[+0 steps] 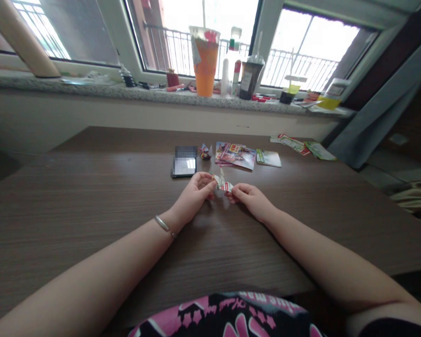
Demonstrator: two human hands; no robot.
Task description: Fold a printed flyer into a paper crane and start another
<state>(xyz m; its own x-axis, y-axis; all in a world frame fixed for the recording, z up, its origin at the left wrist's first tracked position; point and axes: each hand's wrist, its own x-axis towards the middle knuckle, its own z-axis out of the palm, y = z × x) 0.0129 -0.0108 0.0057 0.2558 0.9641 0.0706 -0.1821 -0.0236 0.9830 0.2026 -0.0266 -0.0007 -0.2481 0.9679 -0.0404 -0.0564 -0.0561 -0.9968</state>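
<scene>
1. The left hand [195,193] and the right hand [250,196] each pinch one end of a small folded paper piece [223,182], fingertips closed on it.
2. The piece sits between the hands, just above the wooden table [91,196].
3. It looks light, thin and easily crushed or torn; its thicker folded ends seem the safest hold.
4. Beyond lie a phone [184,161] and colourful sheets [235,155].

Pink shirt lettering [231,306] — seemingly illegible

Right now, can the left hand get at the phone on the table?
Probably yes: the phone lies just beyond the left hand with only bare table between, though that hand now pinches the folded paper.
</scene>
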